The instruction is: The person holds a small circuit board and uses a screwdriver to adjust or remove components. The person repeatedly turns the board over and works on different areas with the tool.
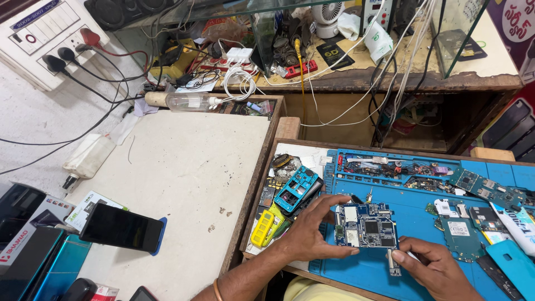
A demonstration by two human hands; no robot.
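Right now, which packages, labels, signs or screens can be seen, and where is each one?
Phone: left table, flat, black dark screen.
Boxes: lower left, white and black.
White packet: back shelf, green mark.
Sign: upper right, purple, white lettering.
Switchboard label: upper left, blue strip.

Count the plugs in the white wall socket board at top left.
3. On the socket board: a red plug at right, a black plug in the middle, another black plug at left. None looks hidden.
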